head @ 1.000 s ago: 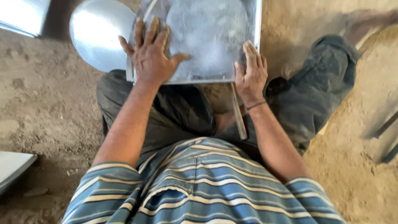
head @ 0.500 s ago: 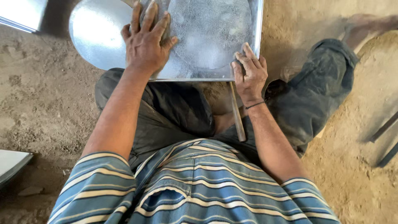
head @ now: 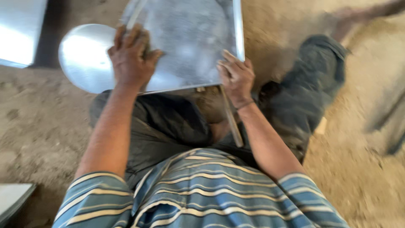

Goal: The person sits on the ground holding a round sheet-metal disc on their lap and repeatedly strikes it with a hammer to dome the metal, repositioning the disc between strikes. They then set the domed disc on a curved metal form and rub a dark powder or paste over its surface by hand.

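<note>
Bare, sandy earth (head: 38, 126) spreads under and around both hands, rough and clodded to the left of the left hand, smoother and paler to the right of the right one. The person sits on it cross-legged in dark trousers and a striped shirt (head: 202, 190), and the picture is blurred toward the right edge.

Just beyond the knees, under both hands, lies a square sheet of dull grey metal (head: 190, 38), its near edge raised off the ground and its surface mottled. The left hand (head: 131, 57) lies on the sheet's left part, palm down with fingers curled over something I cannot make out. The right hand (head: 236, 78) rests on the sheet's near right corner, fingers stretched flat and together, a thin band at the wrist.

Left of the left hand, partly tucked beneath the sheet, sits a shiny round metal disc (head: 84, 57). Further left, near the top corner, another bright metal plate (head: 19, 31) lies flat. Below the right hand, a narrow metal strip (head: 232, 118) slants down between the legs.
</note>
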The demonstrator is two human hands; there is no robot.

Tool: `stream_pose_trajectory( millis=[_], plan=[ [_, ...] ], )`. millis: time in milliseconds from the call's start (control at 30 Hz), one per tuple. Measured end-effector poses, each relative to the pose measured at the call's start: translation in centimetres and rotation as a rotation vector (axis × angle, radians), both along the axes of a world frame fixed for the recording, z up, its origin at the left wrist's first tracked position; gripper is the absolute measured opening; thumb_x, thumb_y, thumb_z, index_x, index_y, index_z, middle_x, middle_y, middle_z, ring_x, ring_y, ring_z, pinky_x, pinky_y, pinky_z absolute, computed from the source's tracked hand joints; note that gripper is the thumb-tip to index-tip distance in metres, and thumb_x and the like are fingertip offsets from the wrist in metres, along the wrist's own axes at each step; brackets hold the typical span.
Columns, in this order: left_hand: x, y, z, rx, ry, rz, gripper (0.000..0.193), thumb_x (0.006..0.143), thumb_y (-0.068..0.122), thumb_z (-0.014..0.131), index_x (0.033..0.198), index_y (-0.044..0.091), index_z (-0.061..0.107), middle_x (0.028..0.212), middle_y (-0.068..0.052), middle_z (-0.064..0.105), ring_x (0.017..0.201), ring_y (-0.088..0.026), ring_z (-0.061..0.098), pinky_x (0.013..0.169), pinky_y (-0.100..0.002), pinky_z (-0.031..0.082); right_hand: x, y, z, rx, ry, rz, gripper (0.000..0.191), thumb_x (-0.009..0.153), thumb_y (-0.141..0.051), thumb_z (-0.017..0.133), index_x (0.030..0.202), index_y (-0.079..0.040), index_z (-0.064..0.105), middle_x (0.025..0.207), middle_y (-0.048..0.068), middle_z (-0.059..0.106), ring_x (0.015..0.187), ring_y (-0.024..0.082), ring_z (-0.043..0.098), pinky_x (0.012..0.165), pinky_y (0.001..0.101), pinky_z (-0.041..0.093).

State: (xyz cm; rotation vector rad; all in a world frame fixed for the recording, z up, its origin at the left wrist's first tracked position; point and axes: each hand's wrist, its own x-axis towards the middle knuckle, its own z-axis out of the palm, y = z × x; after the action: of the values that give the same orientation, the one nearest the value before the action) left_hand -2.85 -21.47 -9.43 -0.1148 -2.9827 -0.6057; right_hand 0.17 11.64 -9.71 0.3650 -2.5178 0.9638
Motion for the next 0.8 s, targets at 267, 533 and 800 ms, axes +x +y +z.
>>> stream_pose_trajectory(
  millis=[267,533,800],
  plan=[
    [3.7,10.8,6.6,0.22,0.365,-0.183,0.057,0.108,0.036,0.078,0.15,0.001,0.06,0.155,-0.015,0.059,0.145,-0.038,0.048,0.121,-0.054,0.036,7.4,4.7,6.2,0.124,0.0,-0.149,0.035,0.091,-0.02,0.078,0.123,-0.009,0.07,0.133,0.01,0.066,0.124,0.037,0.06,0.107,0.0466,0.049],
    [14.3,28.4,18.5,0.671,0.388,-1.061,0.033,0.104,0.025,0.082,0.128,0.006,0.07,0.123,-0.009,0.07,0.113,-0.032,0.068,0.103,-0.047,0.047,31.3,14.6,8.4,-0.065,-0.175,-0.675,0.024,0.094,-0.016,0.077,0.115,-0.007,0.07,0.096,0.01,0.072,0.087,0.03,0.066,0.085,0.0415,0.052],
    [22.4,35.0,24.5,0.882,0.342,-1.479,0.032,0.101,0.024,0.081,0.126,0.006,0.071,0.117,-0.009,0.071,0.106,-0.03,0.069,0.097,-0.045,0.048,62.1,16.1,-4.9,-0.366,-0.151,-1.975,0.02,0.092,-0.023,0.073,0.102,-0.005,0.075,0.092,0.012,0.074,0.085,0.028,0.069,0.08,0.0405,0.055]
  ],
)
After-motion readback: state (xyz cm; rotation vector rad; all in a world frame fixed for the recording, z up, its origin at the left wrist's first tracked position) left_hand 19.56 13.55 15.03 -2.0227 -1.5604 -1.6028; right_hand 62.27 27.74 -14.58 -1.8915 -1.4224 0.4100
